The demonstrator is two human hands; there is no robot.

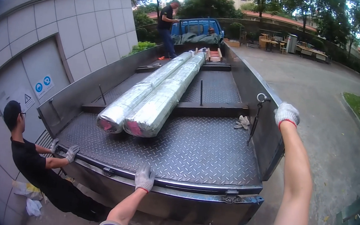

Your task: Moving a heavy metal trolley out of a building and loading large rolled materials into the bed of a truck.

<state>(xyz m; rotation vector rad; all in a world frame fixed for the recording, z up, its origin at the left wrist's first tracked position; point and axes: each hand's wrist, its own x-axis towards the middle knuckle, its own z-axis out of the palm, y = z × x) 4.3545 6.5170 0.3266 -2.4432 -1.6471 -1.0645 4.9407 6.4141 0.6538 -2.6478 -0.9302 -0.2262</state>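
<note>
My left hand (145,179), in a white knit glove, lies on the rear edge of a truck bed (210,158), fingers stretched forward over the patterned metal floor. To the right, my right hand (287,114), gloved too, is closed over the top edge at the rear end of the side panel (251,83). Two long bundles wrapped in silvery plastic, the left bundle (146,87) and the right bundle (168,95), lie side by side lengthwise on dark crossbeams. Pink patches show on their near ends. Below the rear edge hangs the lowered tailgate (176,202).
A co-worker (33,156) at the left rear corner has both gloved hands on the bed's edge. Another person (167,25) stands farther forward near the blue cab (199,27). Upright rods and a loose glove (243,122) are on the bed. A stone-clad wall (73,19) rises at left.
</note>
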